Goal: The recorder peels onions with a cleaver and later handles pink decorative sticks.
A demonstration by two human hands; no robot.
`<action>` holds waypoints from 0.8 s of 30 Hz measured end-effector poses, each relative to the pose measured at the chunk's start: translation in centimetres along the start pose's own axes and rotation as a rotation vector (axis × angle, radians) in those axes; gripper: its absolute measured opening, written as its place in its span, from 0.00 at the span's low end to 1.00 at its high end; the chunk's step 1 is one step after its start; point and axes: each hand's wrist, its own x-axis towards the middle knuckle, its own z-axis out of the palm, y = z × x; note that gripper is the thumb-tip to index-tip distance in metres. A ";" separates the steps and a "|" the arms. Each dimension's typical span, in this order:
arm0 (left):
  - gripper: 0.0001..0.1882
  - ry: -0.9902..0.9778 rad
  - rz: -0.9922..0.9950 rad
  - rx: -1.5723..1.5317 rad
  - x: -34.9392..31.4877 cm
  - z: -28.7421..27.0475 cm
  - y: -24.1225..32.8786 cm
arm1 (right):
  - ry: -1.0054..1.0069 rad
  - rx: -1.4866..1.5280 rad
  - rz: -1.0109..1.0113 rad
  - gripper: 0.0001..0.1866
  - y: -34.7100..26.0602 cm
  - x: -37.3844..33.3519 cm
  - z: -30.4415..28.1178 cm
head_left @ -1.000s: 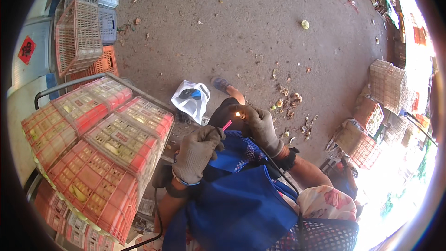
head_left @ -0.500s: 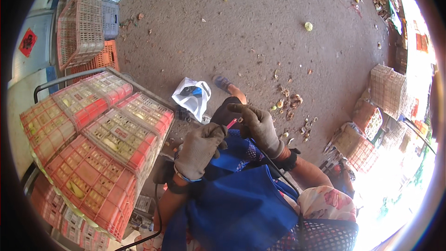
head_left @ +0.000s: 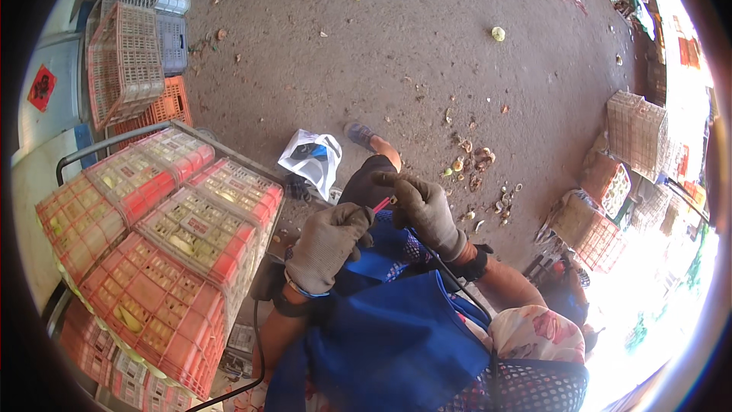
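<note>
My left hand (head_left: pixel 324 244), in a grey work glove, is closed with its fingertips around one end of a small, thin pink-red stick-like thing (head_left: pixel 382 204). What kind of thing it is I cannot make out. At the other end of it my right hand (head_left: pixel 427 210), gloved in the same grey, is closed with thumb and fingers curled together; whether it grips that end is hidden. Both hands are above my lap, over a blue apron (head_left: pixel 396 336).
Stacked crates (head_left: pixel 152 297) of pale produce stand on a cart at the left. A white bag (head_left: pixel 324 160) with something blue inside sits beyond my hands. Peelings and scraps (head_left: pixel 476 160) litter the ground. More crates (head_left: pixel 637 133) stand at the right, and empty ones (head_left: pixel 130 61) far left.
The view has shifted slightly, moving the surroundings a little. Both hands keep nearly the same pose, with the pink-red thing between them. Something orange-red now shows at the top left.
</note>
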 end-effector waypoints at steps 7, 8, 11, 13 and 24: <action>0.12 -0.020 -0.011 0.034 0.2 0.7 0.6 | 0.017 0.051 -0.045 0.25 1.1 -0.3 -0.6; 0.12 -0.023 0.000 0.053 0.2 0.7 0.6 | 0.020 0.054 -0.046 0.25 1.2 -0.3 -0.7; 0.12 -0.021 0.004 0.074 0.0 1.1 1.0 | 0.010 0.035 -0.030 0.25 1.4 -0.6 -1.1; 0.12 -0.026 0.000 0.072 0.2 1.3 0.8 | 0.031 0.039 -0.055 0.27 1.4 -0.8 -1.3; 0.17 -0.020 0.025 0.083 0.2 1.7 0.0 | 0.043 0.114 0.031 0.29 1.9 -1.1 -1.8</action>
